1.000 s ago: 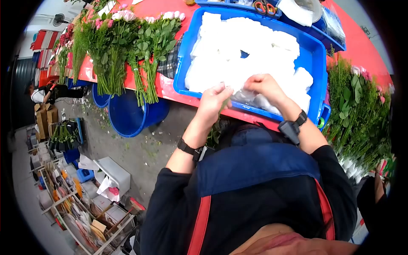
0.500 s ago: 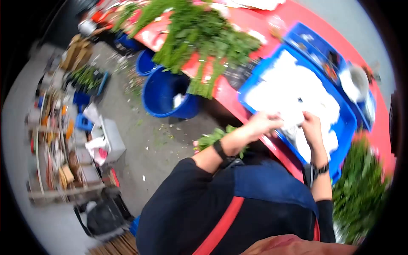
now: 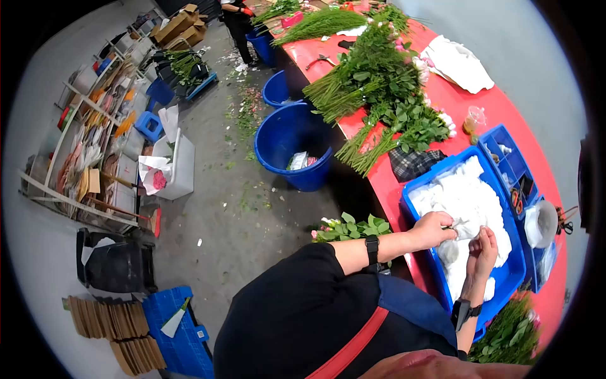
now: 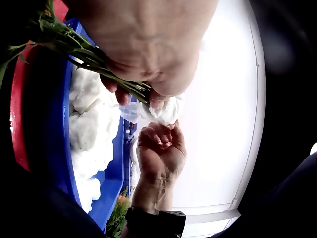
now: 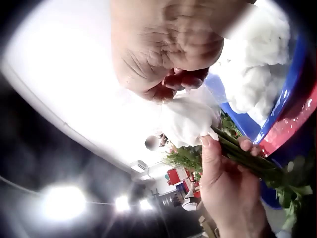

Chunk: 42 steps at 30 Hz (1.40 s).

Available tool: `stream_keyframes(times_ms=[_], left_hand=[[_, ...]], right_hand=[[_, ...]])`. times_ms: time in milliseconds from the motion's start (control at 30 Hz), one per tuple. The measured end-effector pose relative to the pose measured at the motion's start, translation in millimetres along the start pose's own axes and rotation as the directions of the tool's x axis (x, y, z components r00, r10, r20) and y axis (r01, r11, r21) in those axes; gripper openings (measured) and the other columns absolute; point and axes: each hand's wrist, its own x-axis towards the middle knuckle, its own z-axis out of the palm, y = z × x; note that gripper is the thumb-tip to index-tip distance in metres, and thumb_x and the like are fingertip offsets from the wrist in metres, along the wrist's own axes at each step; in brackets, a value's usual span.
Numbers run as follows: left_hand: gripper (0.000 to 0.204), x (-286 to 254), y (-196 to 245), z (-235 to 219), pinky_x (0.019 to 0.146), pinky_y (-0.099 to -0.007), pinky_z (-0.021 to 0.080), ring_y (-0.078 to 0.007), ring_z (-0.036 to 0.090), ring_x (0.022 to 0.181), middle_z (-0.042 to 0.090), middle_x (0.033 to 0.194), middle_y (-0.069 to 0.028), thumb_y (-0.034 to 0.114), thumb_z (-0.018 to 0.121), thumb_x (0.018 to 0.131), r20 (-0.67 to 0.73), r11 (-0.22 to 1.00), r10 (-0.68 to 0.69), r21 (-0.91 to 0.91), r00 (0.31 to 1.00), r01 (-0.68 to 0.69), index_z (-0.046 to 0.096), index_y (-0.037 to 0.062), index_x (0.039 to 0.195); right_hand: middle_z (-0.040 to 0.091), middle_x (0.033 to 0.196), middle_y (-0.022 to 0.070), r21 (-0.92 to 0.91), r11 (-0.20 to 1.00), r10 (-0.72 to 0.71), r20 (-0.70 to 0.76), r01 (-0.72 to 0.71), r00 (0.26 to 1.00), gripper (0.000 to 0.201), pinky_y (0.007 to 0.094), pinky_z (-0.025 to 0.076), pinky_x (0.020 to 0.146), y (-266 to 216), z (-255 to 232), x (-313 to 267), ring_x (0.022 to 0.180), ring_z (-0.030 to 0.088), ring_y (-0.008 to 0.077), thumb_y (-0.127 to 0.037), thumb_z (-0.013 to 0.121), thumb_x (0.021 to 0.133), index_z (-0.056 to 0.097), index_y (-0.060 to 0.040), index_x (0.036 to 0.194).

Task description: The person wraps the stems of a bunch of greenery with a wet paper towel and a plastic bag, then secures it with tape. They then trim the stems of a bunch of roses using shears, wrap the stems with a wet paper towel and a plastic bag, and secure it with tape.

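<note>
My left hand grips a bunch of green flower stems near their ends. A white wad with thin clear plastic about it covers the stem ends, beside the left thumb. My right hand has its fingers curled in and pinches the edge of this wrap. In the head view, leaves and pale blooms of the held bunch show below my left forearm. Both hands are over a blue tray heaped with white cotton.
Flower bunches lie along the red table, beside a dark checked cloth. A divided blue box with scissors adjoins the tray. Blue bins stand on the floor. More greenery is at the near right.
The head view has swung left, so the tray and hands appear farther right and lower. Both hands stay together at the white wrap over the tray.
</note>
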Motion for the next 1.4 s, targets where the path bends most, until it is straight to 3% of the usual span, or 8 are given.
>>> stream_keyframes(times_ms=[100,300,600,967,1033,1100,1233,1400], left_hand=[[0.024,0.5,-4.3,-1.2,0.065,-0.0336,0.051,-0.0212,0.063,0.071,0.061,0.105,-0.0125,0.013,0.071,0.078,-0.064,0.957,0.166,0.252,0.984,-0.145,0.066,-0.0023,0.096],[0.024,1.9,-21.4,-7.3,0.076,-0.0399,0.049,-0.0353,0.061,0.089,0.062,0.101,-0.0182,0.019,0.072,0.073,-0.127,0.850,0.184,0.519,0.975,-0.093,0.065,0.0015,0.088],[0.034,25.9,20.3,-63.9,0.037,-0.0250,0.042,-0.0152,0.057,0.049,0.060,0.074,-0.0085,0.018,0.071,0.082,0.086,0.971,-0.126,-0.195,0.988,0.141,0.049,0.0020,0.102],[0.028,5.0,-17.7,-84.5,0.057,-0.0300,0.050,-0.0136,0.059,0.060,0.063,0.070,-0.0065,0.027,0.054,0.095,0.305,0.997,-0.021,-0.058,0.952,0.040,0.060,0.0004,0.088],[0.023,2.5,-9.0,-89.9,0.057,-0.0301,0.052,-0.0129,0.060,0.061,0.062,0.071,-0.0054,0.021,0.054,0.095,0.336,0.976,0.003,0.204,0.942,-0.076,0.059,0.0004,0.089],[0.016,-3.8,8.8,-90.6,0.049,-0.0256,0.050,-0.0093,0.059,0.057,0.061,0.070,-0.0047,0.014,0.058,0.092,0.249,0.967,-0.254,0.072,0.935,0.243,0.061,-0.0016,0.096],[0.034,-5.0,-19.9,-74.8,0.061,-0.0211,0.046,-0.0030,0.053,0.069,0.063,0.083,0.0039,0.010,0.065,0.088,0.100,0.993,0.089,0.065,0.991,-0.096,0.061,0.0023,0.121],[0.039,-16.5,-13.2,-41.6,0.054,-0.0209,0.045,-0.0045,0.053,0.062,0.061,0.076,0.0000,0.016,0.071,0.083,0.217,0.961,-0.086,0.274,0.972,0.024,0.060,0.0003,0.117]], right_hand=[[0.053,0.073,-0.0009,-0.344,0.934,-0.101,-0.001,0.094,0.995,0.004,0.0210,0.034,0.052,-8.2,19.1,-6.7,0.057,0.044,0.0066,-0.001,0.059,0.087,0.061,0.0010,0.090],[0.055,0.072,0.0158,-0.718,0.165,-0.200,0.647,0.676,0.736,0.004,0.0327,0.043,0.057,-6.3,92.4,-41.6,0.061,0.056,0.0289,0.004,0.059,0.082,0.057,0.0009,0.081],[0.063,0.089,0.0031,-0.531,0.831,0.334,0.241,-0.164,0.911,0.022,0.0216,0.045,0.069,82.8,94.7,-61.7,0.076,0.056,0.0084,-0.007,0.065,0.084,0.059,0.0008,0.104],[0.062,0.080,0.0054,-0.665,0.747,0.304,0.351,0.007,0.886,0.026,0.0292,0.044,0.066,115.8,111.7,-50.3,0.070,0.053,0.0140,-0.022,0.055,0.096,0.062,0.0029,0.092],[0.066,0.086,0.0102,-0.703,0.606,0.107,0.536,0.372,0.838,0.024,0.0310,0.047,0.078,115.7,107.0,-49.4,0.080,0.059,0.0166,-0.017,0.055,0.095,0.063,0.0035,0.104],[0.067,0.091,0.0106,-0.826,0.539,0.430,0.439,0.166,0.789,0.029,0.0315,0.048,0.079,67.4,118.6,-59.8,0.085,0.060,0.0169,-0.019,0.062,0.089,0.062,0.0034,0.108],[0.064,0.108,0.0111,-0.243,0.881,0.412,-0.024,-0.405,0.911,0.040,0.0287,0.055,0.068,40.5,72.3,-53.7,0.090,0.064,0.0182,-0.028,0.050,0.096,0.054,0.0029,0.121],[0.056,0.065,-0.0001,-0.425,0.884,0.158,-0.117,-0.194,0.980,0.020,0.0215,0.042,0.053,42.5,60.1,-67.1,0.060,0.055,0.0068,-0.020,0.060,0.091,0.062,-0.0024,0.082]])
